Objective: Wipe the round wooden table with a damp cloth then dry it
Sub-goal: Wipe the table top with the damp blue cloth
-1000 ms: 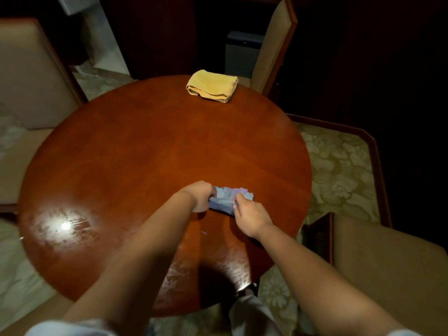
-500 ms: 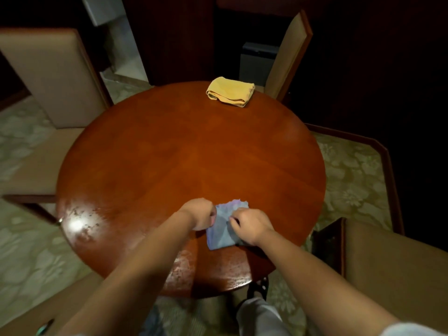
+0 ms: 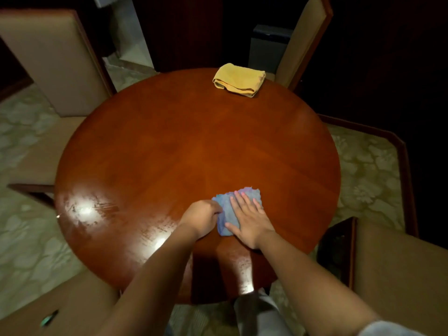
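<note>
A round wooden table [image 3: 184, 146] fills the middle of the view, with shiny patches near its left and front edge. A blue cloth [image 3: 226, 209] lies spread flat on the table's near right part. My right hand [image 3: 249, 219] rests flat on the cloth with fingers straight, palm down. My left hand [image 3: 202, 218] has curled fingers gripping the cloth's left edge. A folded yellow cloth [image 3: 238, 80] lies at the far edge of the table, away from both hands.
Beige upholstered chairs stand around the table: one at the left [image 3: 51, 64], one at the far right [image 3: 303, 40], one at the near right [image 3: 397, 275], and a seat at the near left [image 3: 60, 306]. Patterned carpet [image 3: 368, 175] surrounds the table.
The blue cloth has been unfolded and laid flat. My right hand has gone from pinching the cloth to lying flat on it. The view has shifted back and up.
</note>
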`<state>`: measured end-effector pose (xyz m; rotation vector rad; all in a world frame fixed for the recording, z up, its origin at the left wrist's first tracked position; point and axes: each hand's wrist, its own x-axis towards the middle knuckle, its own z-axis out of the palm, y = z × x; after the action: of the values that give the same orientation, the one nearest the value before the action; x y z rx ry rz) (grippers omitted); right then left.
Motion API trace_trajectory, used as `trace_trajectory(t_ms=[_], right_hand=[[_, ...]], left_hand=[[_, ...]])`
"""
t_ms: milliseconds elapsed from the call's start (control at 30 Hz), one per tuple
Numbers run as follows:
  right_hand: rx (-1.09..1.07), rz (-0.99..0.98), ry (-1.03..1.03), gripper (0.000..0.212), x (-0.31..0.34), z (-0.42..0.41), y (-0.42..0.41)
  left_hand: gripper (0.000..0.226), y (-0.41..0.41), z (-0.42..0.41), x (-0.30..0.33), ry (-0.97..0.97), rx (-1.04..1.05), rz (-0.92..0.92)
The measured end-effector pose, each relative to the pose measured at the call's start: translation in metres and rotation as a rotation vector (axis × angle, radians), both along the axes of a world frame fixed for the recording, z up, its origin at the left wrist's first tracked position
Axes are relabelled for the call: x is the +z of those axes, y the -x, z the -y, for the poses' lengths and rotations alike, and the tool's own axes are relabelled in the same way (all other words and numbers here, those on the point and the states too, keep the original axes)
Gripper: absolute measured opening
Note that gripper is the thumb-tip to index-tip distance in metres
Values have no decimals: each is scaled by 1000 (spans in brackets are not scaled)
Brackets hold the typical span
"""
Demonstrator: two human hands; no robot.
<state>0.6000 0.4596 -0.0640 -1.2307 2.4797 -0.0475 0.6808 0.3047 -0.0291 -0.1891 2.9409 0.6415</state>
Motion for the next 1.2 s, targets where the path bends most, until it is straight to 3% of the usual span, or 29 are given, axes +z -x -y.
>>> trace_trajectory(t_ms=[167,233,367,433,600,833,967,1067,1200], right_hand=[[-31,15,-11,74,4,4,46],[-38,15,-2,72,4,5,67],[-9,-1,-5,75,0,8,111],[5,-11,8,84,-2,10,132],[11,32,70,75,-3,14,186],[60,12,46,76,-4,18,226],[-5,-10,41,94,-6,17,247],[20,4,35,80,-7,16,273],[41,-12,48,79,-10,24,316]], left_hand=[[47,51,5,11,98,-94,47],[49,74,6,11,125,-114,70],[27,122,9,8,221,-134,130],[25,149,9,8,303,-144,175],[28,209,2,6,496,-139,248],[33,230,5,-1,368,-69,195],[38,236,8,-12,340,-149,122],[42,251,5,-14,324,-130,114],[45,286,5,-14,254,-66,106]])
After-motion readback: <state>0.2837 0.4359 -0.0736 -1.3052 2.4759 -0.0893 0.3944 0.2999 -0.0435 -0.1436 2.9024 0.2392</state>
